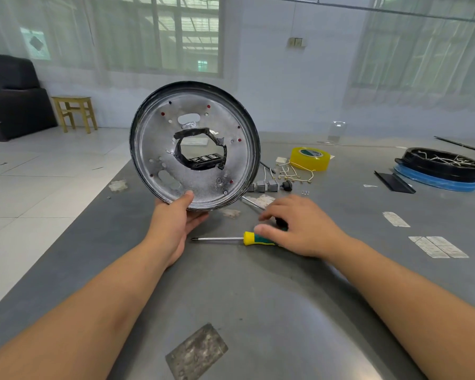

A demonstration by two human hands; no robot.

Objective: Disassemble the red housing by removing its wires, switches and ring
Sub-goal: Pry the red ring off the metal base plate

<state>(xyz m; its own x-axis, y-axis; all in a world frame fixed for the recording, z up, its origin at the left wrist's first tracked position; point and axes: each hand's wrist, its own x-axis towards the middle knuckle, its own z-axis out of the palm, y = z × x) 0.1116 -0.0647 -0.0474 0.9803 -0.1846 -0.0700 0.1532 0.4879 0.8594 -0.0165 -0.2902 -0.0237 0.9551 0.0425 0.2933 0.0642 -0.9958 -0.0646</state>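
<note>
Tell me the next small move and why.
Probably close the right hand on the screwdriver: its fingers rest over the handle, not yet gripping, while the left hand holds the housing upright, a screw still showing near its lower rim.

Dull silvery metal plate [203, 171], matt grey metal table [258, 297], glossy yellow tape roll [310, 159].

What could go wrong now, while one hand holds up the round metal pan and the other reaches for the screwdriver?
1. The left hand grips the pan only at its lower rim, tilted on edge; it may slip or tip.
2. The centre hole has a jagged, taped edge; fingers could get cut there.
3. The right hand is over the screwdriver; a nudge could roll it toward the small parts lying close behind.
</note>
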